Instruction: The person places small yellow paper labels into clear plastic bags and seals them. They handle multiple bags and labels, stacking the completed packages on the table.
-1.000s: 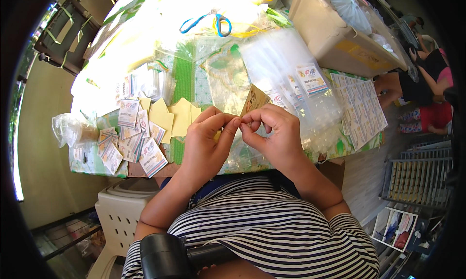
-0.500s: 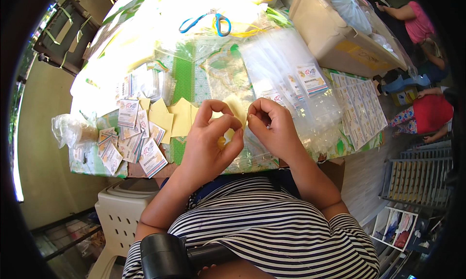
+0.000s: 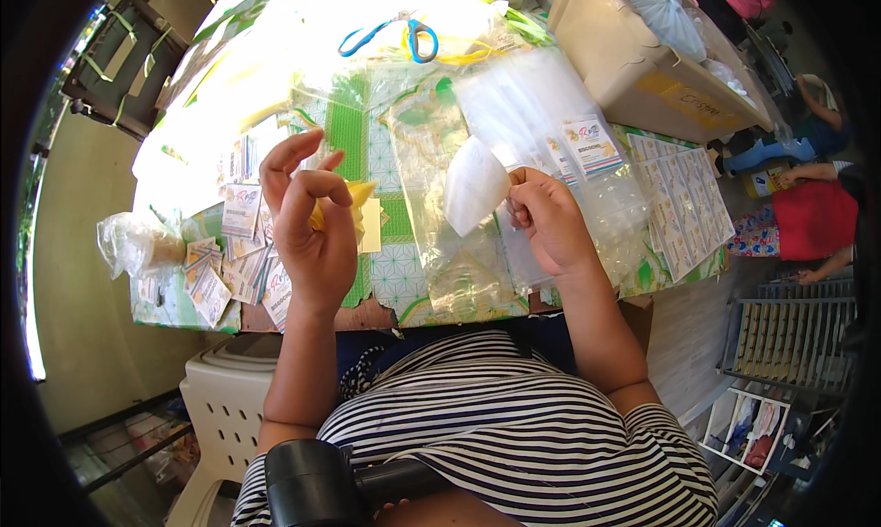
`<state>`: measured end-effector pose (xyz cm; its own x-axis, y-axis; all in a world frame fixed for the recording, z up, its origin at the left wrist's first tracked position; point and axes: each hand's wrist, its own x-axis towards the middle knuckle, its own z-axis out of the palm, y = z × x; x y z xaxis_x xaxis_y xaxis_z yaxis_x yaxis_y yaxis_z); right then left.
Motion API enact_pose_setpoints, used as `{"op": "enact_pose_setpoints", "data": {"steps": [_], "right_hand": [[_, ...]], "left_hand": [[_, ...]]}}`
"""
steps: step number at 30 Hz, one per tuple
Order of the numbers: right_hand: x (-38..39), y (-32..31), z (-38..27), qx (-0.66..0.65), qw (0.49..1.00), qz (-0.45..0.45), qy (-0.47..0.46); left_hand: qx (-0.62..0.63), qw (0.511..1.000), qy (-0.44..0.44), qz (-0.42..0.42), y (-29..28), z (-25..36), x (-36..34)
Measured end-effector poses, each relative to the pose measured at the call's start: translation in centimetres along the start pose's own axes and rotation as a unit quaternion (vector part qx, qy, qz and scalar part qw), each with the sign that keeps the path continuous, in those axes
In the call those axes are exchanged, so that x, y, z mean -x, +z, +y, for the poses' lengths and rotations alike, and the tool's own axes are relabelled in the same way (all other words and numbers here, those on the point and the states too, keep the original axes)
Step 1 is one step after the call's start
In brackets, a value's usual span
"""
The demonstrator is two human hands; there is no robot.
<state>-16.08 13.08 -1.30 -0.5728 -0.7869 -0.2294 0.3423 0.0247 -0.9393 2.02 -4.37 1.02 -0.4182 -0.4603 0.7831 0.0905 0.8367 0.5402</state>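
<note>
Right hand (image 3: 549,222): closed at the fingertips, thumb and index pinching one edge of a white label (image 3: 475,188). Label has its plain pale side showing, curled, sticking out to the left of the fingertips, over the front middle of the worktop (image 3: 404,293). Clear bags (image 3: 532,91) spread under and behind it; can't tell if label touches them.

Left hand (image 3: 317,229): raised, well apart from the label, over the left-centre of the worktop. Index and middle fingers lifted and apart, others bent. Crumpled yellow paper (image 3: 361,195) shows at the fingers, on their right side and in the gap; can't tell if it's gripped or just touching. Thumb mostly hidden.

Just right of left hand, a flat yellow square (image 3: 372,226) on the worktop. Left of it, loose pile of cut labels (image 3: 242,213), overlapping, some partly behind the hand and wrist. Farther left, a crumpled clear wrapper (image 3: 138,245) near the edge.

Far side: scissors (image 3: 424,43), blue handles, blades lost in glare; yellow strips (image 3: 466,55) beside them. Printed label sheets (image 3: 684,210) at right, uncut, next to the bags. Beige bin (image 3: 633,64) behind the sheets, pale plastic bags in it. Off the worktop: white chair (image 3: 225,394) lower left, other people at far right, blurry.
</note>
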Motion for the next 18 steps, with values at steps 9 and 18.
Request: {"op": "enact_pose_setpoints", "data": {"steps": [9, 18], "right_hand": [[0.3, 2.0, -0.6, -0.090, 0.995, -0.040, -0.006], [0.1, 2.0, -1.1, -0.051, 0.995, -0.082, -0.003]], "left_hand": [[0.064, 0.966, -0.194, -0.157, 3.4, 3.3, 2.1], [0.065, 0.963, -0.217, -0.144, 4.1, 3.1, 2.2]]}}
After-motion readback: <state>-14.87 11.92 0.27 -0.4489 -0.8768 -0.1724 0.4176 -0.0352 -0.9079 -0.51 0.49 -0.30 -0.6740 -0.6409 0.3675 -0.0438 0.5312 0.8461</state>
